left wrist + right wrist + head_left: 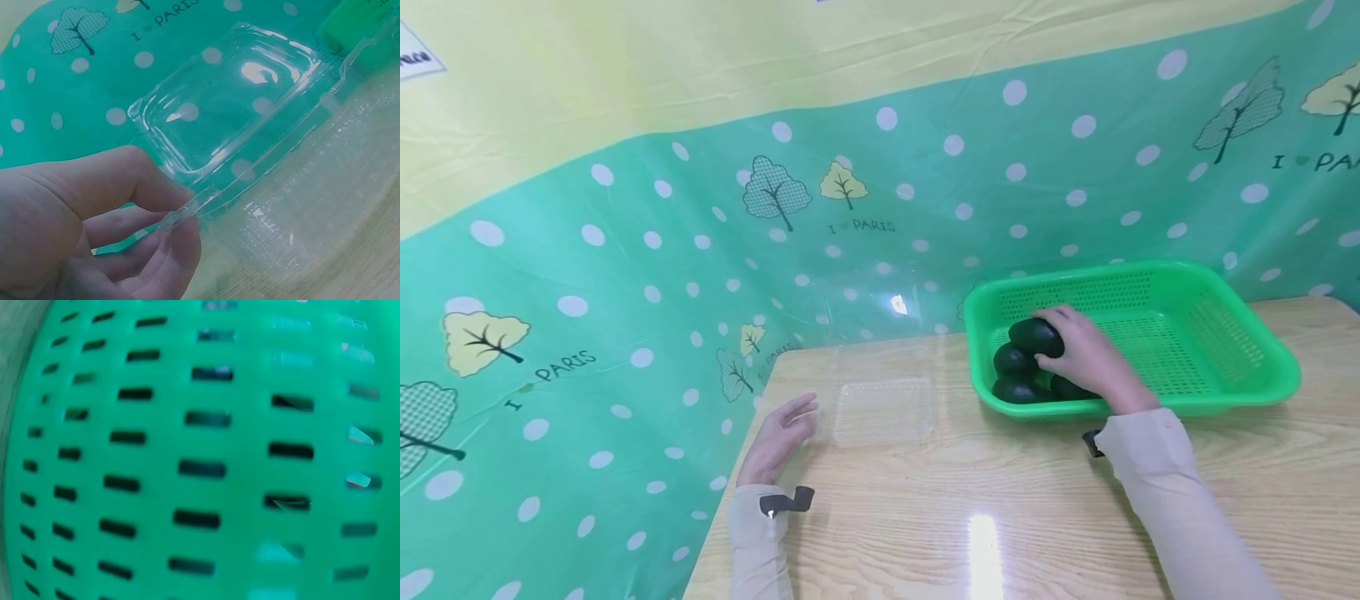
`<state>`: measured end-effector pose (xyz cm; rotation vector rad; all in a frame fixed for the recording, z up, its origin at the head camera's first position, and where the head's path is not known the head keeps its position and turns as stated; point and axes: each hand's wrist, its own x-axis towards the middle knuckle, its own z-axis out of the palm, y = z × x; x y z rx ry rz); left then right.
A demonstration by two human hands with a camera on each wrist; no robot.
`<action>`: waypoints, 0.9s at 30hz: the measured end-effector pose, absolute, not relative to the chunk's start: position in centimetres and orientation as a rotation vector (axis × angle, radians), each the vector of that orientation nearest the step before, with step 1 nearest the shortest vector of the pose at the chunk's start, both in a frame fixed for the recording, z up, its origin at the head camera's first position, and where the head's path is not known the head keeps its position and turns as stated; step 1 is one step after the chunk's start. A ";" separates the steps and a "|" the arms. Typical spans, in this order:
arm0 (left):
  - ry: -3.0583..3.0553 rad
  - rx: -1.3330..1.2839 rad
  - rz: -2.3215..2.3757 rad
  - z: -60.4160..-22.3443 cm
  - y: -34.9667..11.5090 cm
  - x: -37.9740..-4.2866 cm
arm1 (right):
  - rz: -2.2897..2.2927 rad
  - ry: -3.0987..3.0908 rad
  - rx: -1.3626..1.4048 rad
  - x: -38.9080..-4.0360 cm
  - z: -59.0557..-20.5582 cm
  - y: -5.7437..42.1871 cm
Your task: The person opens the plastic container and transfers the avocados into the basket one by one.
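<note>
My right hand point(1086, 354) grips a dark avocado point(1032, 336) at the left end of the green basket point(1255, 333), above several others like it. One of those avocados point(1019, 390) lies against the basket's front left corner. My left hand point(781, 435) is at the left side of a clear plastic clamshell container point(886, 410). Up close in the left wrist view, the thumb and fingers point(165, 190) pinch the container's edge. Its lid point(228, 103) stands raised at the back, and the base point(300, 219) lies on the table.
The wooden table point(880, 508) meets a green and yellow printed curtain point(925, 192) behind and to the left. Only the basket's slotted wall point(244, 450) fills the right wrist view. A glare spot point(983, 550) shines on the table near the front.
</note>
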<state>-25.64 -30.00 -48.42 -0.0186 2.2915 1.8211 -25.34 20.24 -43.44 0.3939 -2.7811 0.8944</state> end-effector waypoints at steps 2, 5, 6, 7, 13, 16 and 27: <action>2.289 -0.022 1.819 -48.4 -30.0 -25.7 | 0.897 -2.779 0.385 -25.3 -43.5 20.5; 2.293 -0.014 1.811 -48.4 -30.0 -25.7 | 0.895 -2.775 0.376 -25.1 -43.6 20.9; 2.292 -0.015 1.810 -48.4 -30.0 -25.6 | 0.893 -2.772 0.373 -25.1 -43.7 21.0; 2.293 -0.012 1.807 -48.4 -30.0 -25.6 | 0.891 -2.771 0.370 -25.1 -43.7 21.1; 2.299 0.004 1.803 -48.4 -30.2 -25.5 | 0.881 -2.790 0.347 -25.1 -44.0 21.6; 2.298 0.008 1.808 -48.5 -30.2 -25.5 | 0.881 -2.804 0.332 -25.2 -44.1 21.8; 2.321 0.006 1.788 -48.7 -30.2 -25.6 | 0.846 -2.892 0.258 -25.1 -44.4 22.5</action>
